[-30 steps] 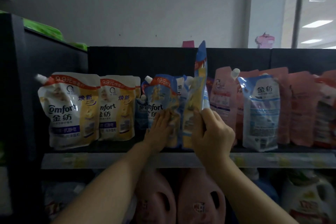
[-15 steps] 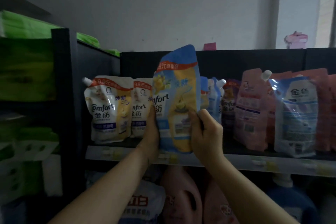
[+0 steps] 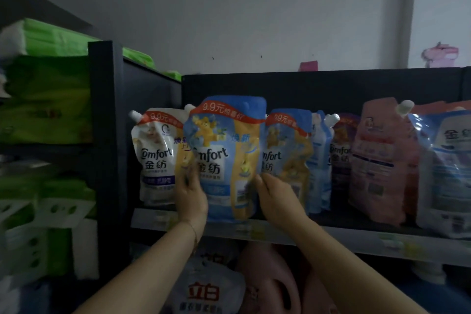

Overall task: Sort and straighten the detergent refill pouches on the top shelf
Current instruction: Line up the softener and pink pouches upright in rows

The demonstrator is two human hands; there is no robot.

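A blue-and-yellow Comfort refill pouch [image 3: 225, 158] stands upright at the front of the top shelf [image 3: 305, 233], facing me. My left hand [image 3: 190, 197] grips its left edge and my right hand [image 3: 276, 200] grips its right edge. It covers part of a white-and-yellow Comfort pouch [image 3: 155, 155] at the shelf's left end. To its right stand another blue-and-yellow pouch [image 3: 286, 158], thin blue pouches seen edge-on [image 3: 319, 160], a purple pouch [image 3: 340, 150], pink pouches [image 3: 377, 166] and a pale blue pouch [image 3: 444, 173].
A black upright [image 3: 107, 150] closes the shelf's left end, with green and white packs [image 3: 48, 99] stacked beyond it. Below the shelf sit pink jugs [image 3: 270, 285] and a white bag with red characters [image 3: 206, 290]. A black back panel [image 3: 318, 89] rises behind the pouches.
The blue-and-yellow pouch came out from among the others edge-on, was turned to face me and carried left; now it stands lower, by the white pouch. The view has swung left.
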